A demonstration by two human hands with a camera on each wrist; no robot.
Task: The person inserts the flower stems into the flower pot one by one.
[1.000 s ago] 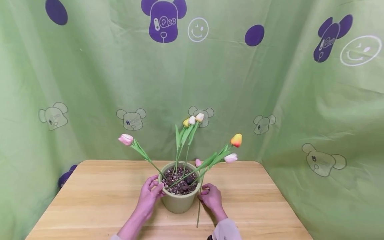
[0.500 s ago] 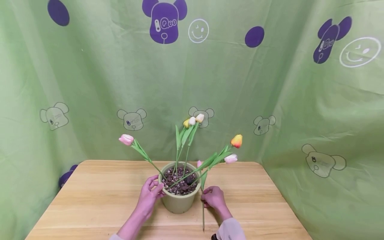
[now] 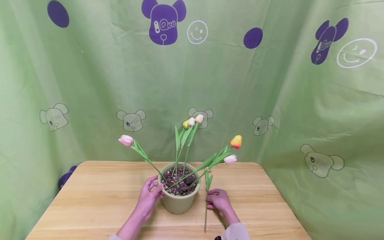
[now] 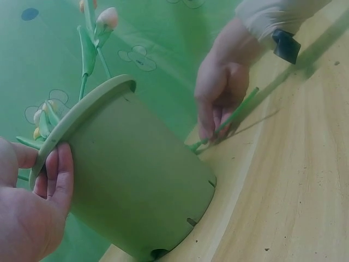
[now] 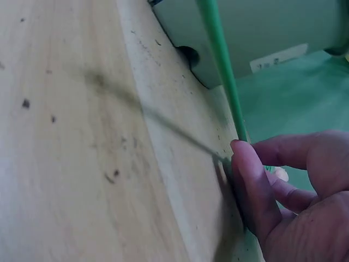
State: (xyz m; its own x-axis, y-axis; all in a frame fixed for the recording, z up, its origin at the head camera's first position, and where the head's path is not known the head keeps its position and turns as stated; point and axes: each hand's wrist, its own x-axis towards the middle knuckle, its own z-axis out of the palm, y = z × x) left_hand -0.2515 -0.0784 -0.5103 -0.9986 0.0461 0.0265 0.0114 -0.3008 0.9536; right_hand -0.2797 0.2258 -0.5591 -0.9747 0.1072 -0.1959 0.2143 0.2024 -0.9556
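Observation:
A green flowerpot [image 3: 178,204] filled with dark, speckled soil [image 3: 182,190] stands upright on the table. My left hand [image 3: 147,195] grips its rim at the left, thumb on top and fingers beneath the lip, as the left wrist view shows. To the right of the pot, my right hand [image 3: 220,201] pinches a tulip by its green stem [image 5: 226,71] between thumb and fingers. That stem stands nearly vertical, its lower end below the hand. Its leaves [image 3: 208,181] show above my fingers; the flower head is hidden behind other leaves.
Tulips in the pot lean several ways: a pink one [image 3: 126,140] left, a yellow [image 3: 186,124] and pale ones upright, an orange one [image 3: 236,141] and a pale pink one [image 3: 230,159] right. Soil crumbs [image 5: 26,103] dot the wooden table [image 3: 255,206]. A green curtain [image 3: 228,83] surrounds it.
My right hand has moved right and slightly nearer with the tulip, away from the pot. The tulip's pink head has gone out of sight behind leaves. The left hand stays on the rim.

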